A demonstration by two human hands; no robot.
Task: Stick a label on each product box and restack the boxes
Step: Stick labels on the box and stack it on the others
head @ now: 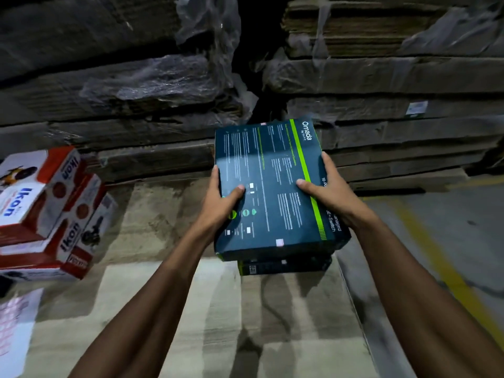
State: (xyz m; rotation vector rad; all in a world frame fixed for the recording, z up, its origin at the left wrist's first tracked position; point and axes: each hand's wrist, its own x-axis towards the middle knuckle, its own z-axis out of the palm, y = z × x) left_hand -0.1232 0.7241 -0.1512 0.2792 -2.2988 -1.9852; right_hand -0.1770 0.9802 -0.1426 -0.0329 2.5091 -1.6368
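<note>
I hold a dark teal Omada switch box [272, 170] with a green stripe, its printed face up and tilted. My left hand [218, 203] grips its left edge with the thumb on top. Along the right edge my right hand [327, 192] grips it too, thumb across the green stripe. A small pink label [279, 243] sits near the box's near edge. Directly under it lies a second dark box [283, 266] on the cardboard surface. A sheet of pink labels [13, 320] lies at the far left, partly cut off.
A leaning stack of red and white Ikon boxes [51, 211] stands at left on the flattened cardboard sheets [163, 309]. Tall bundles of flat cardboard [395, 118], partly wrapped in plastic, rise behind. At right is concrete floor with a yellow line [447, 271].
</note>
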